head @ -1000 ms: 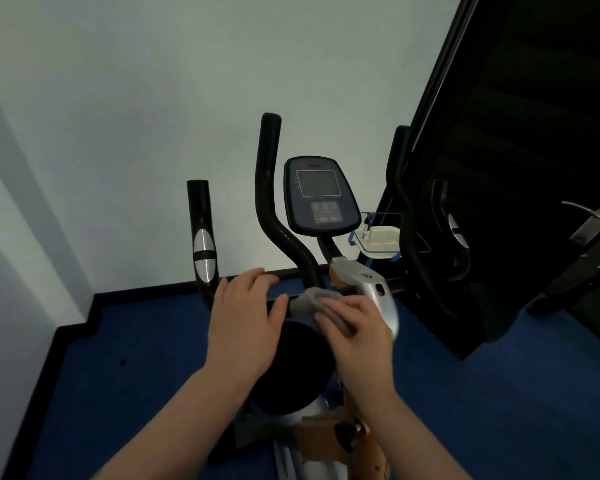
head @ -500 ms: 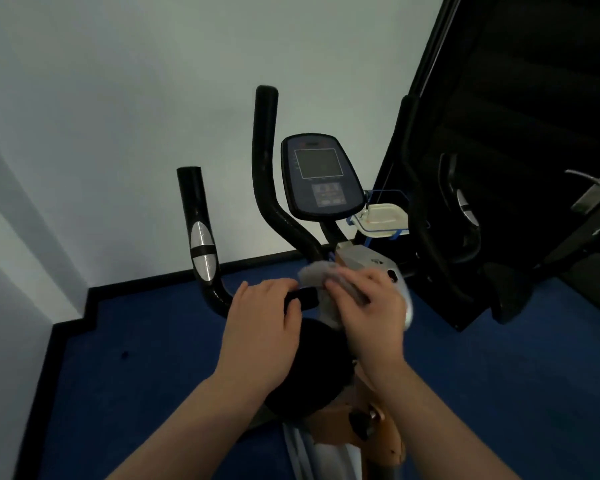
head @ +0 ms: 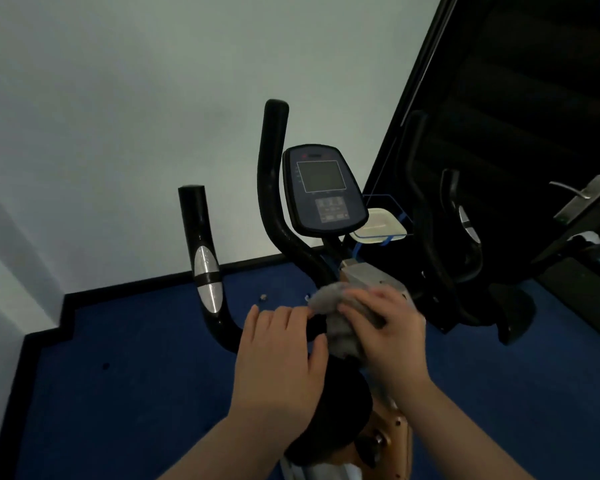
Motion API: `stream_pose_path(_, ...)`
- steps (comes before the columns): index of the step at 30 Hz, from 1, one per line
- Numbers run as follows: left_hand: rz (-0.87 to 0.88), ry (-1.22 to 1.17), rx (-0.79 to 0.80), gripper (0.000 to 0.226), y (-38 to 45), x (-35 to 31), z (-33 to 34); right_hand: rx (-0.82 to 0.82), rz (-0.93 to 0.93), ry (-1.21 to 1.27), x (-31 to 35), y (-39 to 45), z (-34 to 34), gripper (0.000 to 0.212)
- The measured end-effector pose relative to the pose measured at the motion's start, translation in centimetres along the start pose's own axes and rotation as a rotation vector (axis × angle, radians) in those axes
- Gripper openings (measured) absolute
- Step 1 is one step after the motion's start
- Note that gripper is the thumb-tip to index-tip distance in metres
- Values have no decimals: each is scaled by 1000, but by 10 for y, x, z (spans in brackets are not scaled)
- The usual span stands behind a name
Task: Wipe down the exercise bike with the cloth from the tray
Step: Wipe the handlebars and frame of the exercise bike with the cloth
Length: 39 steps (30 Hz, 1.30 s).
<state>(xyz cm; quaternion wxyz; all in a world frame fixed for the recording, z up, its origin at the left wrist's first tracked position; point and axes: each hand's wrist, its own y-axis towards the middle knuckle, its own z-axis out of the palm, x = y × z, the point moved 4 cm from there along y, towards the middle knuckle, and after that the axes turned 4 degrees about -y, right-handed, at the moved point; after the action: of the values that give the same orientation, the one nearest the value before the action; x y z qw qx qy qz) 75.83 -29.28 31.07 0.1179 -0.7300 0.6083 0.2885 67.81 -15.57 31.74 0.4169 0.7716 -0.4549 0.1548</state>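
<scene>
Two bare hands here, the left hand (head: 280, 355) and the right hand (head: 392, 332), forearms uncovered down to the lower edge of the frame: no sleeves, rings, watch or gloves showing.

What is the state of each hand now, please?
Left hand: closed around the handlebar, no cloth in it.
Right hand: closed on the grey cloth, pressing it on the bike.

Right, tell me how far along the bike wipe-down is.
Done: the grey cloth is out of the tray. In hand: the right hand presses it against the bike's centre, where the handlebar meets the post, while the left hand rests on the bar. Left, as far as one can judge: console, upright handles, seat.
</scene>
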Motion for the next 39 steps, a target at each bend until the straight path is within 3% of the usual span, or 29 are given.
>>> stream_pose_path(3, 31, -109, -44, 32, -2, 0, -5, 4, 8, 18, -4, -14, -9, 24)
stream_pose_path(6, 13, -169, -52, 30, -3, 2, -3, 21, -55, 5, 7, 26, 11, 17)
stream_pose_path(9, -16, -184, -75, 24, -4, 1, -4, 1, -28, 89, 20, 61, 29, 16)
stream_pose_path(16, -101, -168, -165, 32, -7, 0, -8, 80, -179, 55, -7, 25, 2, 19)
stream_pose_path(25, -192, -141, -207, 20, -11, 0, -8, 113, -341, 87, 25, 82, 43, 17)
stream_pose_path(30, -85, -190, -430, 24, 0, 5, -47, 97, -368, 25, 3, 58, 23, 16)
stream_pose_path(34, -59, -132, -639, 25, 40, 27, -104, 66, -404, -64, 41, 94, 51, 11)
stream_pose_path(39, -143, -3, -475, 46, 97, 48, -126, 101, -351, -80, 66, 113, 66, 11)
